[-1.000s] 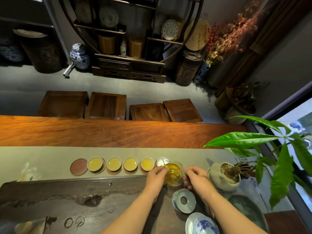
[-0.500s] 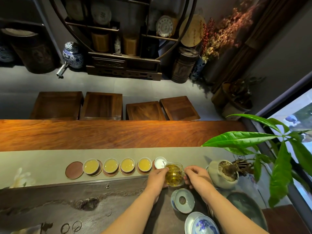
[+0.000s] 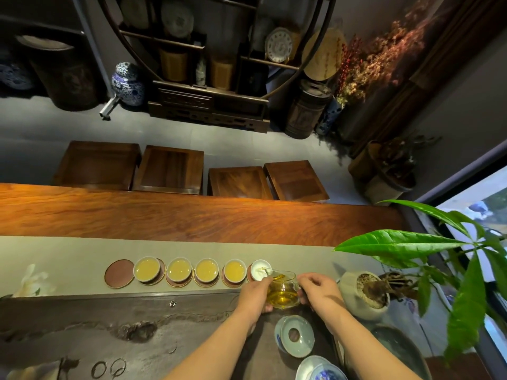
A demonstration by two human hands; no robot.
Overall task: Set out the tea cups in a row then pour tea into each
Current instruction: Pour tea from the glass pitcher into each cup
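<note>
Several small white tea cups stand in a row on round brown coasters on the beige runner. The left ones, such as the first cup (image 3: 146, 269), hold yellow tea. The rightmost cup (image 3: 260, 269) is white inside with a thin stream entering it. A glass pitcher (image 3: 283, 293) of golden tea is tilted with its spout over that cup. My left hand (image 3: 256, 294) steadies the pitcher's left side. My right hand (image 3: 318, 292) grips its handle on the right. One bare coaster (image 3: 119, 273) lies at the row's left end.
A lidded gaiwan (image 3: 296, 335) and a blue-and-white bowl (image 3: 321, 370) sit near me on the dark stone tea tray (image 3: 109, 319). A potted plant (image 3: 365, 294) with large green leaves stands right. Wooden stools and a shelf lie beyond the table.
The pitcher has tipped further toward the rightmost cup and tea now streams into it. Both hands stayed on the pitcher.
</note>
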